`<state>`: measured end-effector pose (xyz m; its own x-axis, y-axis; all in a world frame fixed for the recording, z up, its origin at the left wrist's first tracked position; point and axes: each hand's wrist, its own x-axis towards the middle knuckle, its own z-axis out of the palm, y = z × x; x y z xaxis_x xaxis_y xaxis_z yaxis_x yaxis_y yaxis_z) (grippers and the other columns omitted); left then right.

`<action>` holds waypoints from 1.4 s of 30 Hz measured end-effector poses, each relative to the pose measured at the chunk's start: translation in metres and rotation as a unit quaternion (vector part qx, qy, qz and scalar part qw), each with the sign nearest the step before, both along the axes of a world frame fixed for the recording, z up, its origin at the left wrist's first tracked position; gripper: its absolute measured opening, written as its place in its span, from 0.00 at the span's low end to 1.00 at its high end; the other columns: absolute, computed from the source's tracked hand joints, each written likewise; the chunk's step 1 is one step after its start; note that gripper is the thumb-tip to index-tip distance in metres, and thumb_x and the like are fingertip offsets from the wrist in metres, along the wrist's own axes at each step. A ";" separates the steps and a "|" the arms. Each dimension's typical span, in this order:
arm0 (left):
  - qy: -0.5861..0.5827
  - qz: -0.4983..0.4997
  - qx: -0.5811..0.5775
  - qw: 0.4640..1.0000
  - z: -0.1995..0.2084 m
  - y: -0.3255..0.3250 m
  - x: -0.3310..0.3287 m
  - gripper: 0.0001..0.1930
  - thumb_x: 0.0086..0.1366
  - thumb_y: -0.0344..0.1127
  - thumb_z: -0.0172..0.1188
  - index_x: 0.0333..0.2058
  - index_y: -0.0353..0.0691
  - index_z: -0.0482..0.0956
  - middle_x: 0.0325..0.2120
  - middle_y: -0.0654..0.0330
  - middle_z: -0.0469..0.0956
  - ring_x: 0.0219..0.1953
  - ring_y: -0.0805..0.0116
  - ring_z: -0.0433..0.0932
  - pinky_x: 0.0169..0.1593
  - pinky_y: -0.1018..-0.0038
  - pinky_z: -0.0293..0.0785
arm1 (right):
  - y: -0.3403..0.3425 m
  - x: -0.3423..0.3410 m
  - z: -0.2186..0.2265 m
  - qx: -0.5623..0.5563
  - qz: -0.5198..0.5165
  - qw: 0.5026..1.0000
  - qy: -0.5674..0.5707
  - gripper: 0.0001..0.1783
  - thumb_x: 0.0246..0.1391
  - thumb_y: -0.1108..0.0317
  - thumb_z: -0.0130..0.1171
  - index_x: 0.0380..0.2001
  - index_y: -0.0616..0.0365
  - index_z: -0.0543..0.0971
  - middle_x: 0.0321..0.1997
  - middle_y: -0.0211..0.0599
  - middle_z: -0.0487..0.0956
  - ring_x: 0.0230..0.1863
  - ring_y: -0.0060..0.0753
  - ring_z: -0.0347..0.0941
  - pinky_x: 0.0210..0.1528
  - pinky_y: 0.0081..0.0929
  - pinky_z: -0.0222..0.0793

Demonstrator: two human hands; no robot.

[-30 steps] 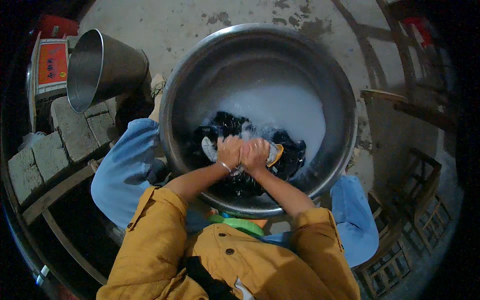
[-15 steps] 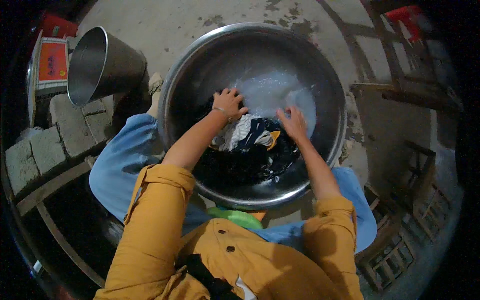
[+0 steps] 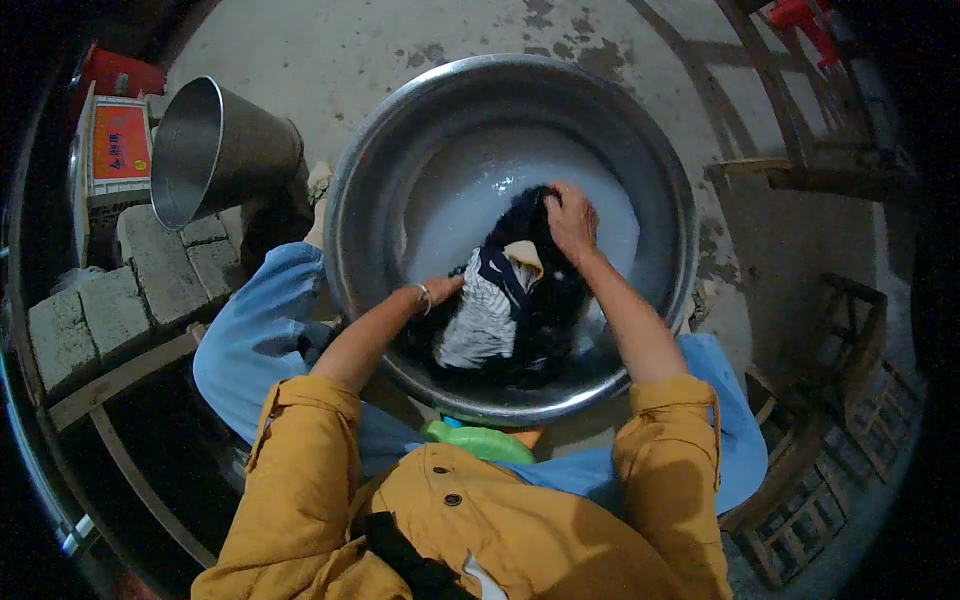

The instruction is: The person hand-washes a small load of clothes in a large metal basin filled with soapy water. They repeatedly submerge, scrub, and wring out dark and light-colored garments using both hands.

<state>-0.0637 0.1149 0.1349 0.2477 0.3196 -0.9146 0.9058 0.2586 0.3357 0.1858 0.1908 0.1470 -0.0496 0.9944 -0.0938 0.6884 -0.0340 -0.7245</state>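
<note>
Washing dark clothes (image 3: pixel 545 300) in a big steel basin (image 3: pixel 380 150) of cloudy water.

I see the right hand (image 3: pixel 572 218) with fingers closed on the far end of the wet bundle; left hand (image 3: pixel 443 290) grips the near end by the striped cloth (image 3: pixel 483 325), fingers partly hidden. Bundle lies stretched between both hands, low in the basin. A steel bucket (image 3: pixel 215 150) stands just left, beside bricks (image 3: pixel 120 295).

Orange-and-white rectangular carton (image 3: pixel 118 150) stands left of the metal bucket (image 3: pixel 215 150).

L hand (image 3: pixel 442 290) & R hand (image 3: pixel 572 220) both grip a dark, wet garment (image 3: pixel 520 300) w/ striped part in a big metal basin (image 3: pixel 660 180) of soapy water. Steel bucket (image 3: pixel 215 150) stands beside basin, next to bricks (image 3: pixel 120 290).
</note>
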 end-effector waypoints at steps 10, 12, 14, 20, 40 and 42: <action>0.025 -0.018 0.274 0.961 0.052 0.029 0.023 0.29 0.54 0.53 0.58 0.51 0.45 0.66 0.37 0.44 0.73 0.38 0.51 0.73 0.44 0.62 0.70 | 0.021 0.046 -0.038 -0.140 -0.065 0.983 -0.098 0.40 0.44 0.47 0.55 0.57 0.56 0.60 0.58 0.55 0.59 0.59 0.55 0.54 0.59 0.42 0.50; -0.181 0.140 0.331 0.916 0.039 0.022 0.050 0.36 0.49 0.50 0.62 0.55 0.47 0.60 0.42 0.42 0.68 0.40 0.45 0.71 0.44 0.60 0.69 | -0.011 0.032 -0.068 -0.175 -0.091 0.980 -0.009 0.45 0.43 0.46 0.57 0.58 0.65 0.56 0.58 0.60 0.59 0.59 0.57 0.56 0.59 0.41 0.53; -0.206 0.059 0.390 0.896 0.022 0.005 0.058 0.36 0.46 0.45 0.65 0.54 0.47 0.61 0.43 0.43 0.67 0.41 0.46 0.71 0.45 0.60 0.69 | -0.019 0.013 -0.046 -0.188 -0.032 0.982 0.018 0.46 0.43 0.46 0.58 0.56 0.69 0.57 0.54 0.62 0.65 0.55 0.58 0.62 0.56 0.39 0.57; -0.195 -0.057 0.190 0.960 0.035 0.034 0.021 0.29 0.43 0.36 0.63 0.48 0.45 0.68 0.42 0.52 0.74 0.44 0.55 0.73 0.47 0.66 0.68 | 0.017 0.067 0.021 -0.196 0.126 0.963 -0.137 0.25 0.54 0.49 0.45 0.44 0.59 0.73 0.43 0.52 0.73 0.43 0.53 0.68 0.45 0.45 0.63; -0.432 0.296 0.461 0.716 0.169 0.115 0.058 0.28 0.40 0.25 0.70 0.43 0.34 0.70 0.37 0.59 0.75 0.40 0.69 0.73 0.48 0.75 0.70 | -0.013 0.013 0.264 0.321 -0.057 0.922 0.211 0.13 0.56 0.63 0.51 0.32 0.64 0.75 0.27 0.38 0.75 0.28 0.27 0.70 0.32 0.22 0.66; -0.430 0.330 0.449 0.710 0.191 0.112 0.047 0.28 0.40 0.26 0.70 0.43 0.35 0.70 0.37 0.59 0.75 0.40 0.69 0.74 0.49 0.74 0.70 | -0.012 0.021 0.265 0.344 -0.044 0.909 0.231 0.12 0.55 0.64 0.51 0.32 0.64 0.75 0.27 0.37 0.75 0.28 0.25 0.71 0.32 0.21 0.66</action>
<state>-0.0164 0.2274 0.3257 0.1168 0.9847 0.1296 0.0463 -0.1357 0.9897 0.2063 0.1791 0.4116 0.1568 0.8122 0.5619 0.3216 0.4960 -0.8066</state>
